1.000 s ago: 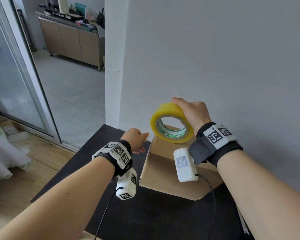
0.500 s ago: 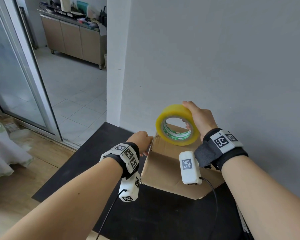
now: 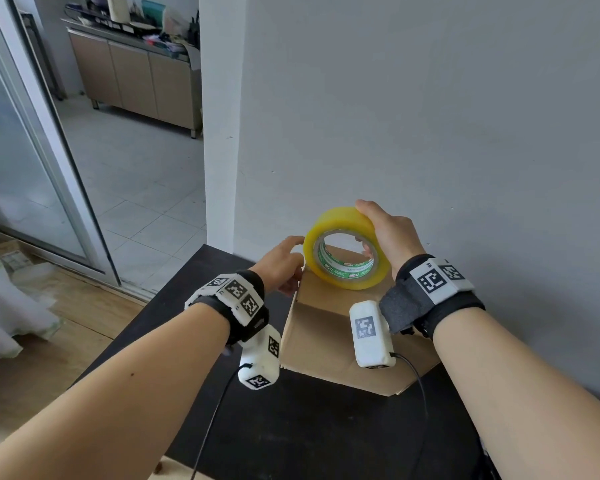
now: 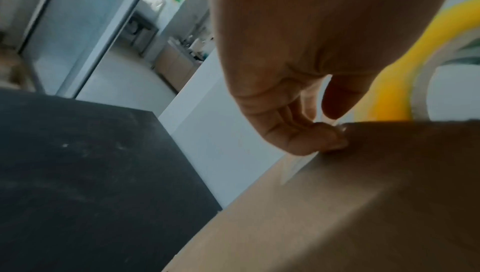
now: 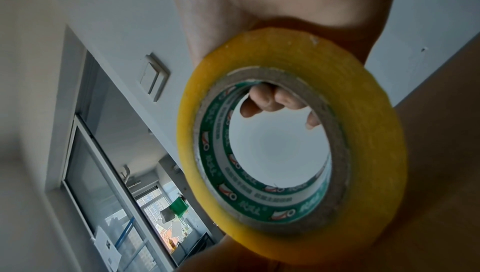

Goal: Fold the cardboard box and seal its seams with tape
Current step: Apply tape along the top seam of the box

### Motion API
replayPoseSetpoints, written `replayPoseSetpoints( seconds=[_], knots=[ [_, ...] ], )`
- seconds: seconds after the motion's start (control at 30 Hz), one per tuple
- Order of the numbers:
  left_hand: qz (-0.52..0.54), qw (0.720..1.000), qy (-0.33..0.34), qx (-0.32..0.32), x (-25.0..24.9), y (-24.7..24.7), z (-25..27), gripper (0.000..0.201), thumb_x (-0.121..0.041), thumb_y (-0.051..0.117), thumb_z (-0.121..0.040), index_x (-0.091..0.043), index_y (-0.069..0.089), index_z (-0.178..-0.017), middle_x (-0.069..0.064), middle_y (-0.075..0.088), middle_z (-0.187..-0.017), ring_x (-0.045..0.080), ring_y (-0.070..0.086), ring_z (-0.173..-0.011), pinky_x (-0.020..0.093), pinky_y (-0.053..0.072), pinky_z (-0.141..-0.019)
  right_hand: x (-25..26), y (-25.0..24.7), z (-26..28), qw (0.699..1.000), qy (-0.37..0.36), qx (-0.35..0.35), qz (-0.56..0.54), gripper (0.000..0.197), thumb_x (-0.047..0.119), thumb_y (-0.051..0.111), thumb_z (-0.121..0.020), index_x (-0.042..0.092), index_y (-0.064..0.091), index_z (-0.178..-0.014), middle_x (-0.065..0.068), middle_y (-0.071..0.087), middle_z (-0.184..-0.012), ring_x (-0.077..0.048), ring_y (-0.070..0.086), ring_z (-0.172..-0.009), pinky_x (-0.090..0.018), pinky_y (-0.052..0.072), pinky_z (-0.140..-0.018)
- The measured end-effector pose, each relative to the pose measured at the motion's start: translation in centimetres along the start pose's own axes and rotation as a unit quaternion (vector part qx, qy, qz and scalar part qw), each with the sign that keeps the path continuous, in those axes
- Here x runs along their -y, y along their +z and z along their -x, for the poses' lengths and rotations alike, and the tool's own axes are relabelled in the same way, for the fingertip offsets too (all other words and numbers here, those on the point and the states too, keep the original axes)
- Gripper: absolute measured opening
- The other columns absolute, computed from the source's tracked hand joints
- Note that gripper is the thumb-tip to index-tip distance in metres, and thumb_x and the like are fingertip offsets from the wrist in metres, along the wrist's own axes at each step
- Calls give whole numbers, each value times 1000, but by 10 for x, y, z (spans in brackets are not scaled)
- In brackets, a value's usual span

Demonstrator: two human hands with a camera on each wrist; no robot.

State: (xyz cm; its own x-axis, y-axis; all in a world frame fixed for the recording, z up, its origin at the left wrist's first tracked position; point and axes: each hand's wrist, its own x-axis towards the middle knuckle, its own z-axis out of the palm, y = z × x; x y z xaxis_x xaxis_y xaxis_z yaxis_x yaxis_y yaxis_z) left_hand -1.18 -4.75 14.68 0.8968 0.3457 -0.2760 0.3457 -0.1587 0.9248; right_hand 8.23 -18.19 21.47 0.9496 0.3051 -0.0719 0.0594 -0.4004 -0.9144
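Yellow tape roll (image 3: 326,225) held over cardboard box (image 3: 319,337)
Fingers (image 5: 270,99) of the right hand (image 3: 392,233) hook the roll's core above the box; curled fingers (image 4: 306,138) of the left hand (image 3: 281,261) touch its top-left edge, any pinch too blurred to tell

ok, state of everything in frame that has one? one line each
tape roll, held upright over the box, not lying on it
right hand, grips the tape roll, fingers through its core
left hand, fingertips on the box's upper left edge; can't tell if it pinches a tape end
cardboard box, set up, resting on the black table
cabinet doors, shut
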Motion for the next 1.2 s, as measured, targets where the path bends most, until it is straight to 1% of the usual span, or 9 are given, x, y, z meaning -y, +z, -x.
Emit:
replayPoseSetpoints(
  seconds=[0.13,0.27,0.4,0.5,0.57,0.7,0.83,1.0,1.2],
  knots=[
    [54,997,23,43,-4,-3,3,45,-2,37,-91,-20,48,-131,6,60,-100,19,56,-93,33,53,-80,-2,-2,-1,1000,0,7,0,53,62,60,-67,11,60,-80,-12,56,-73,-24,54,-69,-33,42,-69],
    [90,984,24,154,-9,-9,8,56,16,42,-84,-21,48,-125,-2,59,-113,11,57,-102,16,54,-78,-3,-2,-1,1000,-2,8,-2,49,60,60,-72,11,59,-79,-12,55,-71,-24,53,-67,-33,41,-68],
    [-26,981,78,175,-12,-7,10,71,-5,74,-76,-24,40,-135,-4,48,-134,12,44,-126,27,36,-107,-1,-1,1,1000,1,11,3,55,62,58,-71,7,63,-80,-12,59,-70,-24,55,-67,-34,43,-70],
    [-44,978,126,158,-11,5,11,60,-3,73,-79,-29,42,-123,-13,54,-115,-18,53,-103,5,42,-86,0,0,2,1000,4,15,3,60,65,56,-62,9,65,-81,-12,59,-70,-24,55,-66,-34,44,-70],
    [-38,976,140,162,-11,12,8,57,1,70,-79,-28,41,-119,-17,55,-106,-26,54,-84,-2,41,-74,0,-2,1,1000,6,14,-2,55,60,58,-73,6,65,-78,-12,59,-65,-21,55,-60,-31,45,-68],
    [-68,977,121,160,-13,15,7,73,-4,73,-79,-17,32,-139,-18,52,-112,-13,51,-97,-4,37,-78,0,-5,2,1000,6,29,-4,56,51,55,-83,-1,64,-67,-8,54,-48,-18,52,-46,-27,46,-62],
    [-97,979,101,150,-13,13,6,88,-12,75,-78,-13,20,-148,-11,46,-124,2,40,-116,13,30,-96,4,-6,3,999,15,37,-12,51,49,59,-82,-1,65,-73,-4,52,-41,-16,51,-39,-21,48,-49],
    [-123,975,101,152,-12,13,2,70,-14,74,-79,-29,33,-133,-16,46,-122,-1,42,-115,-7,32,-78,4,-9,3,999,7,29,-13,48,46,62,-80,1,59,-64,-7,53,-42,-19,50,-38,-28,50,-55],
    [-144,980,55,127,-4,10,-5,95,-37,80,-71,-36,20,-145,-13,46,-131,10,46,-122,24,37,-102,5,-24,3,998,-31,8,60,53,45,62,-79,2,55,-48,-6,50,-37,-18,47,-36,-28,44,-55]
  ],
)
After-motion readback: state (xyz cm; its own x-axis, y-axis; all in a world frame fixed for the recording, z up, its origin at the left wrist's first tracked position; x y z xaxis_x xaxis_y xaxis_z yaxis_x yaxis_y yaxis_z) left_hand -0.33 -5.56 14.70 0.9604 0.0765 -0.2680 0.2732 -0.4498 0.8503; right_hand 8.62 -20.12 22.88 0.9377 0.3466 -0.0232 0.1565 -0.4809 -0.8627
